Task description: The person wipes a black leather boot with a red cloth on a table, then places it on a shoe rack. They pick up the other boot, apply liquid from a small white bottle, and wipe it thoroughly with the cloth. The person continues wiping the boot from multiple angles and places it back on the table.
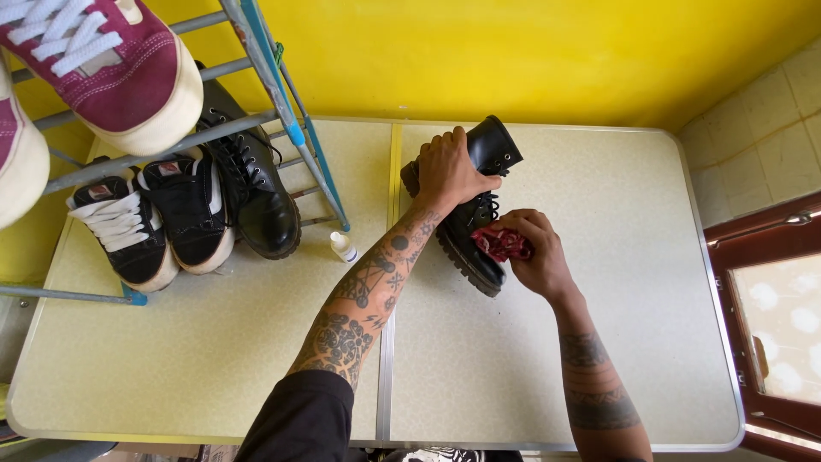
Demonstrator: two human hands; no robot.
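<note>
A black lace-up boot (pixel 473 248) lies on its side on the pale folding table (pixel 599 342), near the far middle. My left hand (pixel 446 169) grips the boot's ankle part from above and holds it down. A crumpled red cloth (pixel 500 243) is bunched in my right hand (pixel 532 254), which presses it against the side of the boot near the toe. Both forearms are tattooed.
A small white bottle (pixel 344 248) lies on the table left of the boot. A metal shoe rack (pixel 282 111) at the far left holds black-and-white sneakers (pixel 154 222), another black boot (pixel 256 188) and maroon sneakers (pixel 111 68). A yellow wall runs behind.
</note>
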